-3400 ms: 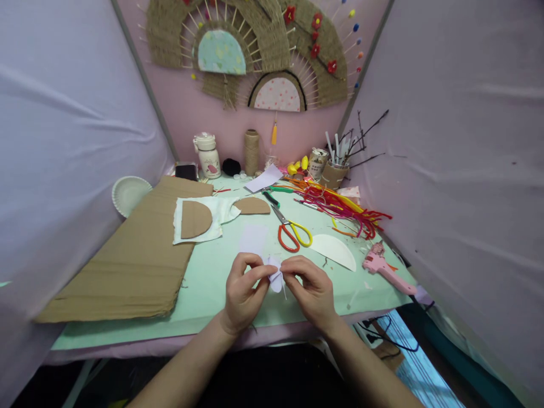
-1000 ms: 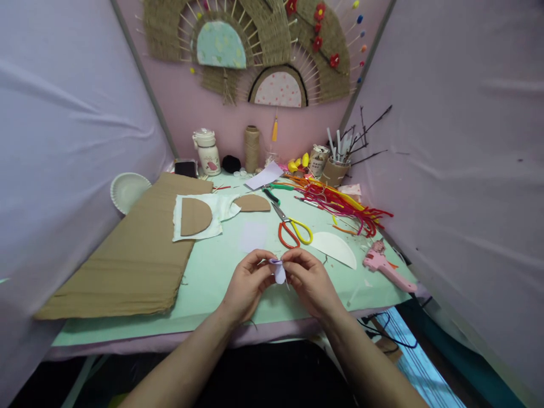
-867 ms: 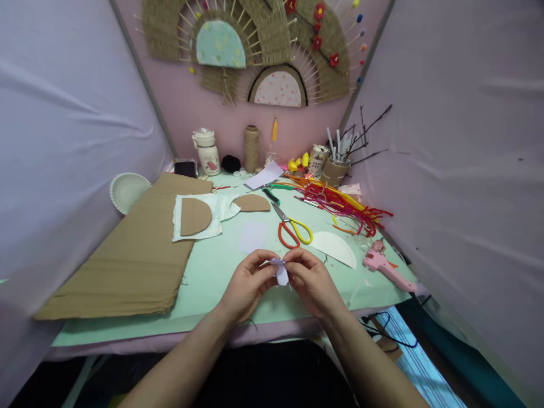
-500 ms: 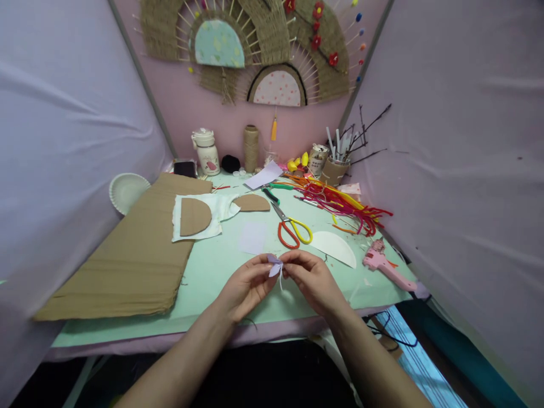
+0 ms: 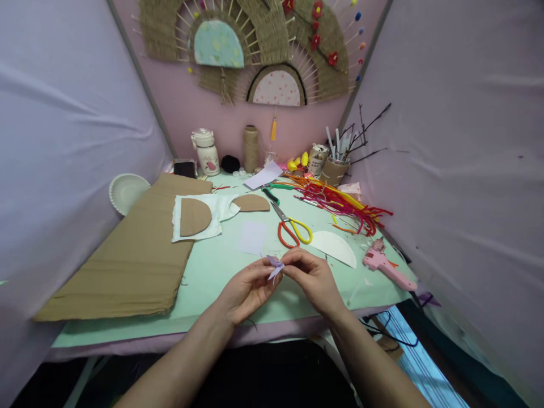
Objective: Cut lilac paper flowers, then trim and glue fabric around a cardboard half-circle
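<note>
A small lilac paper flower (image 5: 275,267) with pointed petals is held between my two hands, over the front part of the table. My left hand (image 5: 250,286) pinches it from the left between thumb and fingers. From the other side, the thumb and fingertips of my right hand (image 5: 312,277) are closed on its right edge. A thin pale strip hangs under the petals, partly hidden by my left fingers. Just beyond my hands lie a square of pale lilac paper (image 5: 253,237) and scissors (image 5: 292,226) with one red and one yellow handle.
On the mint-green tabletop (image 5: 212,292), a large cardboard piece (image 5: 127,255) covers the left. A pink glue gun (image 5: 389,266), a white half-disc (image 5: 335,247) and bundled red and orange pipe cleaners (image 5: 340,198) lie right. A bottle (image 5: 206,153) and twine spool (image 5: 250,148) stand behind.
The paper flower has turned slightly in my fingers, so its hanging pale strip looks shorter and points more to the left. Both hands stay nearly in place.
</note>
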Demonstrator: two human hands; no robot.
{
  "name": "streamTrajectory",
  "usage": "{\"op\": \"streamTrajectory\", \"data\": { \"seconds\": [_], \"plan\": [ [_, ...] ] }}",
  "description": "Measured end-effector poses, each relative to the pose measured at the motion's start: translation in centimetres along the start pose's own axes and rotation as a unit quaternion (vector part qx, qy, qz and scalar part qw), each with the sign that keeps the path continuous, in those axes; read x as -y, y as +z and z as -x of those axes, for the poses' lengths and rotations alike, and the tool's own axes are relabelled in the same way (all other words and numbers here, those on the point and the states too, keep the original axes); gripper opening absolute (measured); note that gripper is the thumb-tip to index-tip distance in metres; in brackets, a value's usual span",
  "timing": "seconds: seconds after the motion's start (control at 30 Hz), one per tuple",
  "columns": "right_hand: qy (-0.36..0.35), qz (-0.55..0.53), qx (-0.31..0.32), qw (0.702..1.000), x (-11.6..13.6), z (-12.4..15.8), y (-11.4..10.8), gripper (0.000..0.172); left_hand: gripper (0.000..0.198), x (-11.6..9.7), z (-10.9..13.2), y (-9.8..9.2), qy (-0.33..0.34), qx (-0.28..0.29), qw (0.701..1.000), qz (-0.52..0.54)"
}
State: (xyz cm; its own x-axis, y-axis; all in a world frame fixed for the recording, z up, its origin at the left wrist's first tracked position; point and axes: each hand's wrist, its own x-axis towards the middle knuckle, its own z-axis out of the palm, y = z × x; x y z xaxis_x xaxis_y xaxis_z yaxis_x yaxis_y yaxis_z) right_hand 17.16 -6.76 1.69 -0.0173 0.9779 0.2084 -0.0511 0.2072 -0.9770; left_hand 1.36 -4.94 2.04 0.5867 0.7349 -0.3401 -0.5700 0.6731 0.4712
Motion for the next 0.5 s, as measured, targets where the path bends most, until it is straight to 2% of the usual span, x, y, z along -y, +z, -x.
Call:
{"op": "streamTrajectory", "data": {
  "seconds": [0.27, 0.5],
  "plan": [
    [0.04, -0.052, -0.005, 0.998, -0.27, 0.11, 0.07, 0.002, 0.013, 0.34, 0.14, -0.07, 0.008, 0.007, 1.0, -0.025],
    [0.07, -0.051, -0.031, 0.996, -0.59, 0.23, 0.16, 0.002, 0.011, 0.53, 0.03, -0.02, 0.017, 0.011, 0.999, -0.025]
  ]
}}
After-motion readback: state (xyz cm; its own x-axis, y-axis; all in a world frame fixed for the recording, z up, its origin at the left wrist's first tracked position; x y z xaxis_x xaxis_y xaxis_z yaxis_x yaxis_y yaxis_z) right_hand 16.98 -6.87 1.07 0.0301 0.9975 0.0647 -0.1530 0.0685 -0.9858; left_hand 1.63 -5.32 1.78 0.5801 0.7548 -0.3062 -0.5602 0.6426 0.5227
